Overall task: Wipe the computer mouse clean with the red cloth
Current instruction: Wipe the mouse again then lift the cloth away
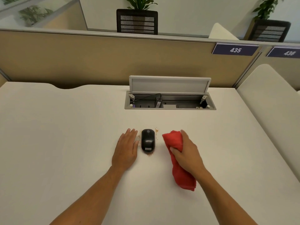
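A black computer mouse [147, 140] lies on the white desk [65, 135], its label end toward me. Brownish crumbs [156, 130] are scattered on the desk around it. My left hand [126, 148] rests flat on the desk just left of the mouse, fingers together and extended, thumb close to the mouse's side. My right hand [186, 151] grips a folded red cloth [176, 153] to the right of the mouse; the cloth's upper end sticks out toward the mouse and its lower end trails back on the desk. The cloth is apart from the mouse.
An open cable box [170, 101] with a raised lid, sockets and a plugged cable sits in the desk behind the mouse. A tan partition [97, 59] with number plates runs along the back. A second white desk [267, 98] adjoins on the right.
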The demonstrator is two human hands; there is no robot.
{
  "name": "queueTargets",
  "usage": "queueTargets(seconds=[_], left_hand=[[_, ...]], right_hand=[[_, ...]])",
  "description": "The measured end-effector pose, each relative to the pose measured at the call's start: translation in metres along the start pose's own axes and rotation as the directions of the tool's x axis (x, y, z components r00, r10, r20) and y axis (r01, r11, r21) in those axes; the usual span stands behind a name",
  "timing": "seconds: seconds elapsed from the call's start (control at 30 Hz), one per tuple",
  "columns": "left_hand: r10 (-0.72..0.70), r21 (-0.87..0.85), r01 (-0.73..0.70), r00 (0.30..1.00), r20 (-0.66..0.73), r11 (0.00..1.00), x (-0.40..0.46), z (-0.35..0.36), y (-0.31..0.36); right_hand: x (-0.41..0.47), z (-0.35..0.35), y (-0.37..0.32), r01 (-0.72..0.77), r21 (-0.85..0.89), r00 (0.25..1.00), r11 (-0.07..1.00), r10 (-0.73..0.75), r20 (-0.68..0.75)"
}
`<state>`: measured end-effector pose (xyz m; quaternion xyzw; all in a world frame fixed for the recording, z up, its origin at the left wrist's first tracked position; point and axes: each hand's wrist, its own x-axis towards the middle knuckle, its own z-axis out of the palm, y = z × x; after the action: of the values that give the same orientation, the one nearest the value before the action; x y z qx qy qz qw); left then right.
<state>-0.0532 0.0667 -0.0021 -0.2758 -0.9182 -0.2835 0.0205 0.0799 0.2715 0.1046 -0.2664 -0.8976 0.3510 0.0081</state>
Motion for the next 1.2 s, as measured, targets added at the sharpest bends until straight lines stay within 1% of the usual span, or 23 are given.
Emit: queueTargets(seconds=[0.07, 0.17, 0.23, 0.3, 0.37, 0.47, 0.63, 0.73, 0.87, 0.97, 1.0, 1.07, 1.13, 1.2], left_hand=[[-0.009, 0.019, 0.009, 1.0, -0.007, 1.0, 0.0, 0.0, 0.0], [-0.03, 0.033, 0.03, 1.0, 0.004, 0.999, 0.001, 0.001, 0.002], [-0.038, 0.038, 0.038, 0.999, 0.014, 0.999, 0.001, 0.001, 0.002], [-0.042, 0.045, 0.041, 0.999, 0.019, 0.998, 0.001, 0.0, 0.002], [-0.044, 0.048, 0.043, 0.999, 0.025, 0.998, 0.001, -0.001, 0.003], [-0.049, 0.056, 0.047, 0.998, 0.039, 0.997, 0.001, -0.001, 0.004], [-0.055, 0.058, 0.052, 0.997, 0.051, 0.997, 0.002, -0.001, 0.003], [-0.058, 0.057, 0.056, 0.997, 0.049, 0.997, 0.002, 0.0, 0.003], [-0.06, 0.061, 0.057, 0.997, 0.053, 0.997, 0.002, -0.001, 0.004], [-0.062, 0.061, 0.059, 0.997, 0.052, 0.996, 0.002, 0.0, 0.003], [-0.064, 0.062, 0.061, 0.996, 0.054, 0.996, 0.002, 0.0, 0.003], [-0.066, 0.064, 0.063, 0.996, 0.054, 0.996, 0.002, 0.001, 0.002], [-0.066, 0.063, 0.063, 0.996, 0.054, 0.996, 0.002, 0.001, 0.002], [-0.068, 0.062, 0.064, 0.996, 0.057, 0.996, 0.002, 0.001, 0.003]], right_hand=[[0.008, -0.013, 0.007, -0.084, 0.121, 0.996, 0.989, 0.086, -0.018], [0.023, -0.031, 0.025, -0.147, 0.216, 0.989, 0.965, 0.151, -0.001], [0.034, -0.04, 0.038, -0.19, 0.317, 0.981, 0.929, 0.192, 0.025], [0.044, -0.046, 0.049, -0.211, 0.406, 0.975, 0.889, 0.219, 0.028], [0.055, -0.054, 0.057, -0.202, 0.463, 0.975, 0.863, 0.222, 0.012], [0.074, -0.064, 0.068, -0.209, 0.481, 0.972, 0.852, 0.235, 0.005], [0.099, -0.078, 0.084, -0.233, 0.435, 0.97, 0.87, 0.238, 0.042], [0.109, -0.084, 0.094, -0.253, 0.368, 0.966, 0.895, 0.255, 0.044], [0.117, -0.085, 0.111, -0.264, 0.269, 0.957, 0.926, 0.285, -0.043], [0.116, -0.083, 0.119, -0.222, 0.188, 0.962, 0.957, 0.246, -0.121], [0.116, -0.082, 0.122, -0.205, 0.132, 0.962, 0.97, 0.224, -0.157], [0.114, -0.078, 0.126, -0.184, -0.044, 0.961, 0.982, 0.17, -0.219], [0.112, -0.075, 0.126, -0.177, -0.24, 0.953, 0.955, 0.105, -0.283], [0.108, -0.07, 0.121, -0.135, -0.344, 0.943, 0.929, 0.014, -0.332]])
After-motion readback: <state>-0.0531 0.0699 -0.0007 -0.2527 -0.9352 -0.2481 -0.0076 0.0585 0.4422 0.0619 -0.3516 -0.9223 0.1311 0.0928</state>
